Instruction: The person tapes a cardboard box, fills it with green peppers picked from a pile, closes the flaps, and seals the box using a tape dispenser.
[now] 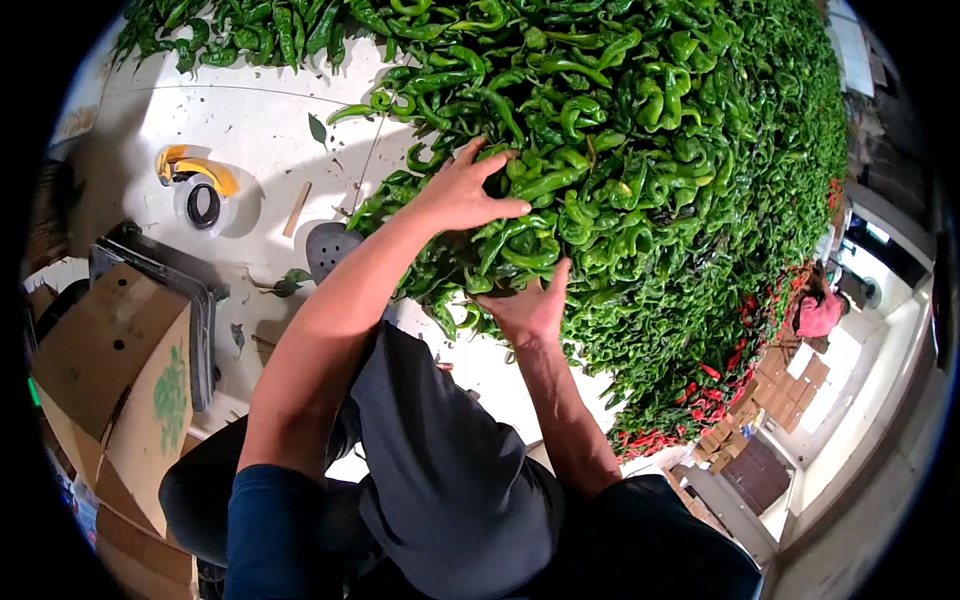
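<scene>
Left hand: the left hand [468, 195] is at the near edge of the pile, thumb and fingers spread wide, touching green peppers.
Right hand: the right hand [530, 310] is low on the same edge, thumb raised and well apart from the fingers; some fingertips are hidden. Peppers lie between the two hands; cannot tell whether either grips any.
Pile: a deep heap of green peppers [650, 180], long and curled, filling the upper middle and right of view. Red peppers [710, 400] show along its far right margin.
Floor: a pale floor [270, 120], specked with bits of debris, under and beside the heap.
Knee: dark trousers [440, 470], knee bent, just below the forearms.
Box: a cardboard box [100, 330] at left, green mark [170, 385] on one side.
Tray: a dark tray [203, 340] just beside the box.
Far right: brown cartons [795, 380]; near them a person in a pinkish-red top [820, 314].
Shoe: a grey shoe [325, 245] with holes, partly behind the left forearm.
Tape: a yellow tape dispenser [215, 177] on the floor, clear roll around a black ring.
Stick: a small stick [297, 209] between dispenser and shoe.
Leaf: a single green leaf [317, 129], near the pile.
</scene>
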Motion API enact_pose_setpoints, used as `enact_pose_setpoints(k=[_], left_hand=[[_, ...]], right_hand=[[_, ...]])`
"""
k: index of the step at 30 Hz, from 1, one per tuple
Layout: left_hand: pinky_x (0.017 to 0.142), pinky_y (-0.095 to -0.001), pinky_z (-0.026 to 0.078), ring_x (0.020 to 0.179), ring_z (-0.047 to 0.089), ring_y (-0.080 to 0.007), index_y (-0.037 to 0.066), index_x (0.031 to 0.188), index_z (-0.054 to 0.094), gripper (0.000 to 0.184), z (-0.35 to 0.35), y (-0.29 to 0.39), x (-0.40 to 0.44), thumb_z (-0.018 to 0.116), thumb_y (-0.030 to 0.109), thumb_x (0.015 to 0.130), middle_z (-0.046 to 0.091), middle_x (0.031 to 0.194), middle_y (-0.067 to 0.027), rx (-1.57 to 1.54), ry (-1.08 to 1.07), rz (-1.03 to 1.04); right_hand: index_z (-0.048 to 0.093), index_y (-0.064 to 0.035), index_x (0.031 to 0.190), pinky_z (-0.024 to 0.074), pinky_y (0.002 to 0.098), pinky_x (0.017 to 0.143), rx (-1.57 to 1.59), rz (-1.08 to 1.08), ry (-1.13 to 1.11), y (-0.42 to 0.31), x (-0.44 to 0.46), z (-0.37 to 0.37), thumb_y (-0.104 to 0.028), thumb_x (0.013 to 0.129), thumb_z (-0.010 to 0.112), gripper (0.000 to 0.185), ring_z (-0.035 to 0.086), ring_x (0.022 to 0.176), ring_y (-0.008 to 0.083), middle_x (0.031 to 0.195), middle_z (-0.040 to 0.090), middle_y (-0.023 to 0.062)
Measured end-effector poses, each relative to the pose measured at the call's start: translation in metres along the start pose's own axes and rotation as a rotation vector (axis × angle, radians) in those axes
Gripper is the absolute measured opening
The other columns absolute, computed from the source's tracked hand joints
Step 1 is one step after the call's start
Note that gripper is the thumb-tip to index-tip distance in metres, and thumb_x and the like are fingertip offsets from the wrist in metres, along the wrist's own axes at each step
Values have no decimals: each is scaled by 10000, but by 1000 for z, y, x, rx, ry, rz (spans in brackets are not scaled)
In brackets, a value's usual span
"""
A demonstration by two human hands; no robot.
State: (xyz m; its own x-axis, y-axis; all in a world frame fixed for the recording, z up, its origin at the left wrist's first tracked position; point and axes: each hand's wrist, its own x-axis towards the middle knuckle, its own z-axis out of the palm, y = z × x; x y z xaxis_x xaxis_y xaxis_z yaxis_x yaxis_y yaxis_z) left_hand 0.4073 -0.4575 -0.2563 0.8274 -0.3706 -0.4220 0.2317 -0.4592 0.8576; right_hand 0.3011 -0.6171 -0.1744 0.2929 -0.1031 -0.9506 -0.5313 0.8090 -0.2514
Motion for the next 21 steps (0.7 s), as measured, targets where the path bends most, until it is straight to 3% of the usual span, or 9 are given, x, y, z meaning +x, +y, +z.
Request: enact_pose_setpoints(k=[1,4,5,6,8,10,13,17,21], left_hand=[[1183,-453,351,1481,321,-409,233,1549,403,959,-7,5,3,767,630,755,199,1646,-248,-50,-25,-44],[1202,-454,328,1498,298,-400,284,1584,335,979,-13,12,10,751,644,774,143,1674,-209,-36,-118,-101],[1205,-461,325,1493,305,-405,291,1582,339,964,-12,16,2,747,640,781,134,1677,-204,-21,-135,-102],[1208,-468,321,1488,313,-410,298,1579,344,948,-11,21,-9,743,636,789,125,1680,-199,-6,-150,-104],[1186,-509,356,1443,381,-433,316,1547,396,842,-3,25,-34,747,558,820,163,1673,-181,-2,-121,-33],[1148,-521,404,1394,432,-453,326,1498,462,757,5,35,-63,762,497,825,240,1644,-162,75,-141,70],[1070,-522,467,1299,477,-483,288,1425,542,652,17,26,-95,779,417,831,333,1585,-125,73,-12,231],[974,-536,516,1134,530,-485,252,1378,582,614,28,17,-103,772,461,832,351,1566,-92,96,101,326],[1102,-515,411,1328,420,-450,179,1391,570,634,20,21,-114,802,376,835,371,1547,-135,-3,65,337]], right_hand=[[107,-150,1631,61,708,1188,76,9,25,-5,3,-6,-816,863,508,1093,127,1527,447,1686,75,187],[118,-137,1627,80,712,1186,-15,80,-339,-14,19,-17,-837,860,477,1098,146,1522,444,1683,100,182],[145,-128,1622,93,724,1177,-156,23,-390,-14,20,-12,-856,858,442,1097,154,1516,454,1682,112,174],[254,-172,1598,139,760,1147,-155,7,-382,-14,19,-7,-801,913,419,945,215,1503,425,1652,243,133],[318,-191,1569,209,747,1137,-229,41,-305,-11,16,-9,-761,942,422,854,251,1492,412,1634,282,122],[394,-192,1523,336,685,1117,-446,-133,-258,-3,-1,-14,-681,1005,369,713,396,1434,342,1552,417,137],[446,-132,1476,516,474,1044,-240,-40,-360,-1,8,-35,-582,1064,300,627,585,1265,297,1432,554,117],[479,-98,1437,513,476,1033,-184,-73,-330,11,1,-34,-544,1068,362,590,606,1214,324,1368,585,158],[485,-101,1429,528,445,1019,-248,-162,-371,18,-9,-25,-512,1064,405,555,616,1203,299,1336,608,136]])
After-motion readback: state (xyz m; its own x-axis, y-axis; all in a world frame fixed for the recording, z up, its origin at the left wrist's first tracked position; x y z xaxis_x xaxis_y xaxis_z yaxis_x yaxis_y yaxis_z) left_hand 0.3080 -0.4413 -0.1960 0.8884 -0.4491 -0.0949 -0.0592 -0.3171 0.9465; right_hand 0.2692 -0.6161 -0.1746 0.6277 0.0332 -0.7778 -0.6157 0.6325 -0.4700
